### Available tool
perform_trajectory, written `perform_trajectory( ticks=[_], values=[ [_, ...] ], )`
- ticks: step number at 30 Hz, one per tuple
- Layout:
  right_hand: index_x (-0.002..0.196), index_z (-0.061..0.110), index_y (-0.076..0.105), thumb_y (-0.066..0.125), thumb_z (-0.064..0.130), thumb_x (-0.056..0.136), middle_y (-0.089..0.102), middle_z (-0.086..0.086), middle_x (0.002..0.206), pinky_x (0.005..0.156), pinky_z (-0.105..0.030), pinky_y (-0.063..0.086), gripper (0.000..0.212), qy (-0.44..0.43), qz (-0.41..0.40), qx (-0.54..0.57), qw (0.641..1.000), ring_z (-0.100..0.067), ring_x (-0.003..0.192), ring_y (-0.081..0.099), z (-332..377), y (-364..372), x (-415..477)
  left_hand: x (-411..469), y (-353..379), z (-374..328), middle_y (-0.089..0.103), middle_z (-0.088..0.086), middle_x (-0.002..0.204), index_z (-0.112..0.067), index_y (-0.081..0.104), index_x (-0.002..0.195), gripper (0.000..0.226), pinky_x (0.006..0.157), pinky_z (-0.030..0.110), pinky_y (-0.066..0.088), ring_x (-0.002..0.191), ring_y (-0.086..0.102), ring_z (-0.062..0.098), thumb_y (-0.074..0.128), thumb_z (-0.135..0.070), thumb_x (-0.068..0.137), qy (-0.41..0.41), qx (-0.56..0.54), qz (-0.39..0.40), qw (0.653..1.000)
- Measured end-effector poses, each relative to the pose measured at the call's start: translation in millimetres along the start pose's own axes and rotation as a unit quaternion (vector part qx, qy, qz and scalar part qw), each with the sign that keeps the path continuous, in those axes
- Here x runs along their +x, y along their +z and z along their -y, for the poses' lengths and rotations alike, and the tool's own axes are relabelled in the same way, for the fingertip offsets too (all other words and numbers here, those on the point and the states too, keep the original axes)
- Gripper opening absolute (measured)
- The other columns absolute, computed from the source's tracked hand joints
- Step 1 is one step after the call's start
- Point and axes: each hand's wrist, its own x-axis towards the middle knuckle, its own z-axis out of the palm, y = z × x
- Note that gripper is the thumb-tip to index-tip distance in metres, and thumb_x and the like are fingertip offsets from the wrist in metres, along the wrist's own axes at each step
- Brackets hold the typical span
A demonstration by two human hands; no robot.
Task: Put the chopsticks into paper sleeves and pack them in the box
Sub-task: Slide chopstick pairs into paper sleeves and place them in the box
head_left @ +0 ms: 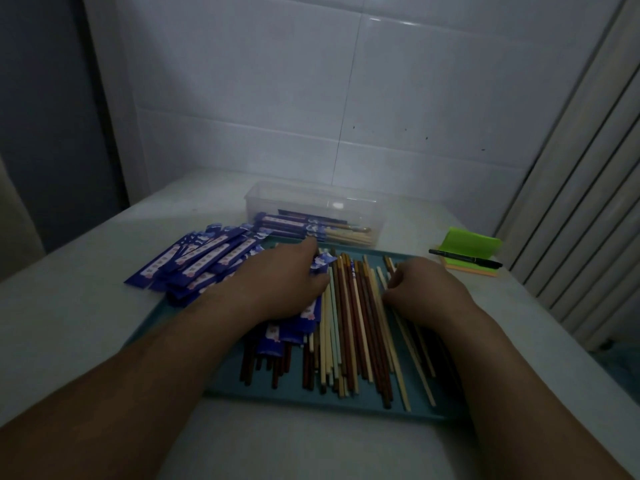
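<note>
Several loose chopsticks (349,327), pale and dark brown, lie lengthwise on a teal tray (311,396). My left hand (284,282) lies on blue paper sleeves (294,327) at the tray's left part, fingers curled over a sleeve end. My right hand (426,289) rests on the chopsticks at the right, fingers curled on one or two sticks. A heap of empty blue sleeves (197,261) lies left of the tray. Behind the tray stands a clear plastic box (311,202) holding a few sleeved chopsticks (311,226).
A green and orange sticky-note pad (471,244) with a black pen (464,259) on it sits at the right, near a ribbed wall panel (571,202). The white table (86,323) ends at a tiled wall behind the box.
</note>
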Motion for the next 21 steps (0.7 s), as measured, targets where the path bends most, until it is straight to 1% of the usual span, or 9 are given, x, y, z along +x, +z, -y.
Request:
perform_trajectory(
  ticks=[3,8,11,13,15,16,18,20,21],
  values=[
    [0.073,0.012,0.074,0.062,0.028,0.078,0.066,-0.001,0.067,0.065,-0.031,0.057,0.02,0.001,0.001,0.009,1.0,-0.016,0.064,0.063,1,0,-1,0,0,0,0.064,0.001,0.106,-0.027,0.048,0.117,0.031,0.078,0.04,0.054,0.089,0.061,0.019,0.052,-0.052,0.1,-0.001,-0.003,0.003,1.0],
    [0.068,0.014,0.069,0.065,0.031,0.079,0.063,0.0,0.064,0.064,-0.031,0.057,0.021,-0.011,0.027,0.003,1.0,-0.016,0.062,0.064,6,-4,-4,1,0,0,0.062,-0.001,0.103,-0.027,0.047,0.118,0.031,0.072,0.037,0.05,0.088,0.06,0.018,0.052,-0.052,0.1,-0.001,-0.001,0.003,1.0],
    [0.064,0.017,0.063,0.067,0.033,0.082,0.058,0.001,0.062,0.057,-0.026,0.046,0.025,-0.01,0.04,-0.002,0.999,-0.014,0.06,0.06,9,-7,-7,1,0,-1,0.061,-0.001,0.1,-0.027,0.047,0.116,0.03,0.069,0.036,0.047,0.086,0.059,0.018,0.051,-0.052,0.1,0.0,0.002,0.004,1.0],
    [0.065,0.017,0.06,0.067,0.035,0.083,0.057,0.0,0.063,0.052,-0.024,0.039,0.026,-0.005,0.047,-0.017,0.999,-0.013,0.059,0.058,11,-8,-9,1,0,0,0.062,0.0,0.102,-0.027,0.047,0.115,0.029,0.071,0.037,0.048,0.087,0.059,0.019,0.051,-0.052,0.1,0.001,0.003,0.004,1.0],
    [0.068,0.016,0.059,0.067,0.038,0.083,0.057,0.0,0.066,0.05,-0.024,0.036,0.028,0.004,0.043,-0.038,0.998,-0.013,0.06,0.057,15,-9,-10,1,1,0,0.063,0.0,0.104,-0.028,0.047,0.115,0.03,0.074,0.038,0.051,0.089,0.06,0.02,0.051,-0.053,0.1,0.0,0.003,0.004,1.0],
    [0.069,0.017,0.057,0.067,0.04,0.084,0.055,0.0,0.069,0.05,-0.025,0.035,0.03,0.004,0.039,-0.053,0.998,-0.014,0.062,0.056,18,-10,-11,1,1,1,0.063,0.0,0.105,-0.028,0.047,0.115,0.03,0.076,0.04,0.053,0.089,0.06,0.02,0.051,-0.054,0.1,-0.001,0.003,0.003,1.0],
    [0.07,0.017,0.051,0.066,0.04,0.088,0.052,0.0,0.073,0.056,-0.026,0.036,0.033,-0.003,0.033,-0.079,0.996,-0.018,0.069,0.055,22,-10,-12,1,2,1,0.064,0.001,0.106,-0.027,0.048,0.117,0.031,0.078,0.04,0.054,0.09,0.06,0.02,0.051,-0.054,0.1,-0.002,0.003,0.004,1.0],
    [0.072,0.017,0.051,0.066,0.041,0.089,0.053,0.0,0.076,0.061,-0.027,0.038,0.033,-0.005,0.037,-0.088,0.995,-0.021,0.073,0.055,25,-12,-15,1,2,0,0.064,0.001,0.108,-0.027,0.048,0.118,0.032,0.075,0.038,0.051,0.089,0.059,0.02,0.05,-0.053,0.1,-0.001,0.005,0.007,1.0],
    [0.073,0.017,0.052,0.067,0.042,0.089,0.053,0.0,0.075,0.06,-0.027,0.039,0.033,-0.003,0.044,-0.084,0.995,-0.02,0.071,0.056,26,-14,-16,0,2,0,0.064,0.001,0.108,-0.027,0.048,0.119,0.032,0.073,0.037,0.049,0.089,0.059,0.019,0.05,-0.053,0.1,0.0,0.008,0.008,1.0]
  ],
)
